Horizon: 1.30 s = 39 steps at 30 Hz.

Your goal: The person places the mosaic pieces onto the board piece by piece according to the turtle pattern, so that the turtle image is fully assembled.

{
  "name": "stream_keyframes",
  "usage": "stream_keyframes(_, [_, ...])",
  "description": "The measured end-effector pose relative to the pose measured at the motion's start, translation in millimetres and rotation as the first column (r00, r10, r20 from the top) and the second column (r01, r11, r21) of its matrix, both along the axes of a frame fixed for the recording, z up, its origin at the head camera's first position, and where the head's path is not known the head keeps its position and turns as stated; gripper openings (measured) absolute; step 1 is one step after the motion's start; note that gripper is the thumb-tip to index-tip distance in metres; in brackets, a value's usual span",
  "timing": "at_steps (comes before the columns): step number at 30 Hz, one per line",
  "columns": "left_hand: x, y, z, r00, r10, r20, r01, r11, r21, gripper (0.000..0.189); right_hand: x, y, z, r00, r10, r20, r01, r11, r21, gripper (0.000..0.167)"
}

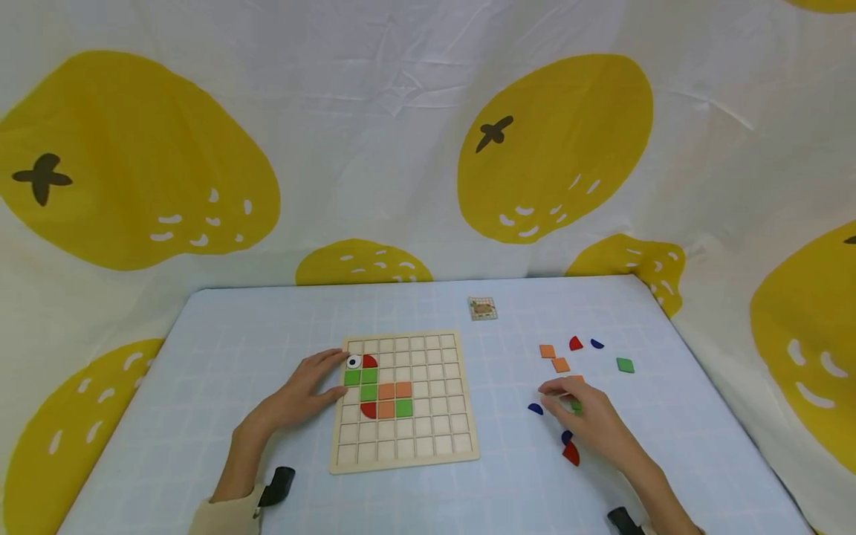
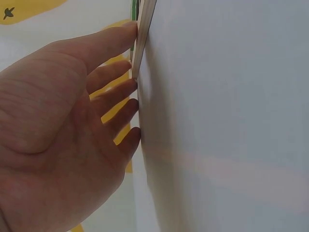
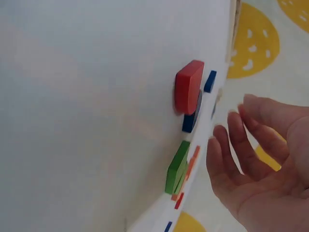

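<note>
A wooden grid board (image 1: 406,466) lies on the table with coloured tiles in its left part: a white eye disc (image 1: 354,362), red quarter-rounds (image 1: 368,410), green squares (image 1: 404,408) and orange squares (image 1: 386,409). My left hand (image 1: 297,397) rests against the board's left edge, thumb and fingers spread and touching it. Over the loose pieces on the right hovers my right hand (image 1: 591,420), fingers loosely bent; nothing shows between them. Beneath and around it are a green tile (image 3: 177,166), a red quarter-round (image 3: 189,88) and blue half-rounds (image 1: 536,409).
Behind the right hand lie orange squares (image 1: 560,365), another red piece (image 1: 576,343), a blue half-round (image 1: 597,343) and a green piece (image 1: 625,365). A small picture card (image 1: 483,308) sits near the table's back edge. A fruit-print curtain (image 1: 401,148) hangs behind.
</note>
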State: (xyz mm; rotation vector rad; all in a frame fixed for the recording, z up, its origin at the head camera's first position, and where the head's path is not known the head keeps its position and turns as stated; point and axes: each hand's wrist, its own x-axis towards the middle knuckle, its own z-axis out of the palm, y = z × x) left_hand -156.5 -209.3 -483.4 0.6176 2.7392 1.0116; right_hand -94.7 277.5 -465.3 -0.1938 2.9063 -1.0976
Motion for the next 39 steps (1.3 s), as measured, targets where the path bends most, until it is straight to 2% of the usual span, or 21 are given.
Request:
stream_keyframes(11, [1.5,1.5,-6.3,1.0,0.011,0.0,-0.011,1.0,-0.007,0.062,17.0,32.2,-6.2,0.999,-0.011,-0.049,0.015,0.996,0.085,0.028])
stream_keyframes(17, [1.2,0.5,-7.1,1.0,0.008,-0.009,-0.008,1.0,-0.01,0.062,21.8,40.6,-9.9,1.0,-0.021,-0.019,0.023,0.994,0.109,0.031])
stream_keyframes(24, [0.8,1.4,-5.3,1.0,0.008,-0.001,-0.008,1.0,-0.018,0.062,24.3,46.4,-13.8,1.0,-0.021,-0.01,0.022,0.992,0.124,0.032])
stream_keyframes(39, [-0.3,1.0,-3.0,1.0,0.014,-0.013,-0.014,0.999,-0.031,0.063,23.4,44.6,-11.9,0.997,-0.075,0.032,0.07,0.988,0.135,0.034])
